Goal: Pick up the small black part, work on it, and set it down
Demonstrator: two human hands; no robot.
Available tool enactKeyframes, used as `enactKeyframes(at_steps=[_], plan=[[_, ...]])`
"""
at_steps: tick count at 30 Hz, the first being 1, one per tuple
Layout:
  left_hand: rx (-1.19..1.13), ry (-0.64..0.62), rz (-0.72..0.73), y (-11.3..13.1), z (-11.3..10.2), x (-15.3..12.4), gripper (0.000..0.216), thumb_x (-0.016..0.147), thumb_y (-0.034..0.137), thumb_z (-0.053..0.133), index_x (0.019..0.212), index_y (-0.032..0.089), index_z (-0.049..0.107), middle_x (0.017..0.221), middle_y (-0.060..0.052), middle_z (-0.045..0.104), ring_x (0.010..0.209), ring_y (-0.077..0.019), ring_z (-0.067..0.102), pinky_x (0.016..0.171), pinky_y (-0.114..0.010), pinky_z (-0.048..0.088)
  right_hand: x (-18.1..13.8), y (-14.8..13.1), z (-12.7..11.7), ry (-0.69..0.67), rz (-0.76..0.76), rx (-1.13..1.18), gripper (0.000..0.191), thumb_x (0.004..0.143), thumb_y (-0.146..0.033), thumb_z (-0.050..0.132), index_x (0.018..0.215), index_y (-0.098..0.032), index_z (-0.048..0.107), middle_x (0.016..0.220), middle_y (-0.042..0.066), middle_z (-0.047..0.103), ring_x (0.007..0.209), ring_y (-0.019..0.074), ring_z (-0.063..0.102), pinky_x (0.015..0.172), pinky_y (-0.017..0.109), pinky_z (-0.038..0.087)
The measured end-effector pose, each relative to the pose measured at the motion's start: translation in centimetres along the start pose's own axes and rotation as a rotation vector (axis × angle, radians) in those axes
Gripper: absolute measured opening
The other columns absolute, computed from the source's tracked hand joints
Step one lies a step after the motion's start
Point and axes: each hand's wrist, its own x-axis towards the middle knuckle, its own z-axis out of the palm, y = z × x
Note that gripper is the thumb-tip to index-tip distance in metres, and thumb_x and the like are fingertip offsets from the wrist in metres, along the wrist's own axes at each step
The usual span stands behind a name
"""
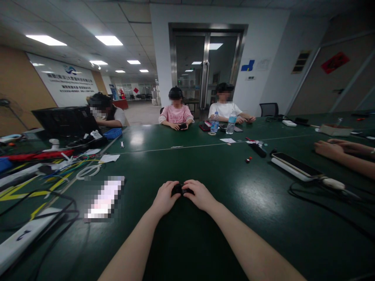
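My left hand [164, 197] and my right hand [199, 194] meet over the dark green table [187, 242], a little in front of me. Both are closed around a small black object [179, 189] held between them; only its top shows between the fingers, and I cannot make out what it is. Both forearms stretch forward from the bottom of the view and rest low over the table.
Cables, a white power strip [20, 238] and tools crowd the left side. A white and black strip [295, 167] with cords lies right, near another person's hands [336, 148]. Three people sit at the far edge with two water bottles [231, 123].
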Motion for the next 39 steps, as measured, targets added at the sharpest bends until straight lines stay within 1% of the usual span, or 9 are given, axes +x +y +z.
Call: enactKeyframes(at_steps=[8,11,13,17,20,26,31,34,39], plan=[[0.008,0.032,0.048,-0.4,0.3,0.1,0.041,0.077,0.026,0.052,0.118,0.024,0.049,0.123,-0.004,0.049,0.114,-0.0202,0.045,0.098,-0.035,0.033,0.0,0.4,0.0,0.016,0.018,0.061,0.027,0.074,-0.030,0.059,0.101,-0.029,0.060,0.115,0.000,0.056,0.112,0.0196,0.047,0.099,0.041,0.031],[0.009,0.010,0.018,-0.2,0.2,0.1,0.042,0.078,0.026,0.051,0.119,0.024,0.048,0.125,-0.005,0.048,0.116,-0.0210,0.044,0.099,-0.037,0.032,0.0,0.6,-0.2,0.046,0.039,0.169,0.038,0.072,-0.032,0.060,0.110,-0.029,0.055,0.113,0.000,0.057,0.108,0.0185,0.051,0.095,0.038,0.036],[0.003,0.003,-0.005,-0.1,0.1,0.1,0.043,0.078,0.027,0.051,0.120,0.024,0.047,0.126,-0.005,0.047,0.117,-0.0216,0.043,0.100,-0.039,0.031,0.0,0.9,-0.4,0.075,0.093,0.252,0.040,0.075,-0.034,0.057,0.114,-0.028,0.051,0.112,0.001,0.057,0.105,0.0176,0.052,0.091,0.036,0.040],[-0.013,0.000,-0.033,0.1,0.0,0.0,0.044,0.078,0.029,0.051,0.122,0.025,0.046,0.127,-0.004,0.047,0.117,-0.0214,0.043,0.099,-0.039,0.032,0.4,1.8,-0.6,0.146,0.189,0.375,0.033,0.083,-0.037,0.043,0.112,-0.024,0.052,0.112,0.004,0.058,0.104,0.0168,0.054,0.088,0.035,0.043],[-0.011,0.003,-0.020,0.0,0.1,0.0,0.044,0.079,0.029,0.051,0.122,0.025,0.046,0.127,-0.005,0.047,0.117,-0.0208,0.043,0.099,-0.037,0.032,0.8,2.6,-0.5,0.206,0.208,0.491,0.032,0.084,-0.036,0.040,0.110,-0.023,0.053,0.113,0.004,0.058,0.103,0.0162,0.055,0.087,0.033,0.043],[-0.007,0.009,0.003,-0.6,0.4,0.2,0.044,0.080,0.032,0.050,0.123,0.024,0.045,0.126,-0.005,0.048,0.116,-0.0203,0.044,0.098,-0.037,0.033,1.0,3.6,-0.3,0.235,0.252,0.629,0.030,0.083,-0.032,0.042,0.109,-0.023,0.054,0.112,0.004,0.059,0.101,0.0157,0.056,0.086,0.033,0.045],[0.001,0.014,-0.006,-0.6,0.5,0.2,0.046,0.080,0.032,0.049,0.125,0.024,0.043,0.128,-0.006,0.046,0.117,-0.0206,0.043,0.098,-0.037,0.032,1.1,4.3,-0.2,0.240,0.243,0.716,0.028,0.081,-0.029,0.044,0.106,-0.023,0.056,0.110,0.004,0.060,0.101,0.0163,0.057,0.087,0.035,0.045],[0.007,0.006,-0.011,-0.5,0.4,0.2,0.044,0.081,0.033,0.049,0.123,0.024,0.044,0.128,-0.005,0.046,0.117,-0.0211,0.043,0.097,-0.037,0.033,1.1,4.3,-0.1,0.249,0.238,0.763,0.027,0.080,-0.030,0.047,0.104,-0.022,0.058,0.108,0.004,0.061,0.099,0.0164,0.057,0.087,0.035,0.044],[0.043,0.021,0.013,-0.4,0.4,0.3,0.042,0.079,0.031,0.050,0.120,0.022,0.048,0.125,-0.006,0.048,0.115,-0.0210,0.045,0.100,-0.036,0.031,1.1,4.1,-0.1,0.278,0.252,0.838,0.026,0.076,-0.032,0.053,0.098,-0.021,0.061,0.101,0.005,0.063,0.094,0.0169,0.058,0.086,0.034,0.043]])
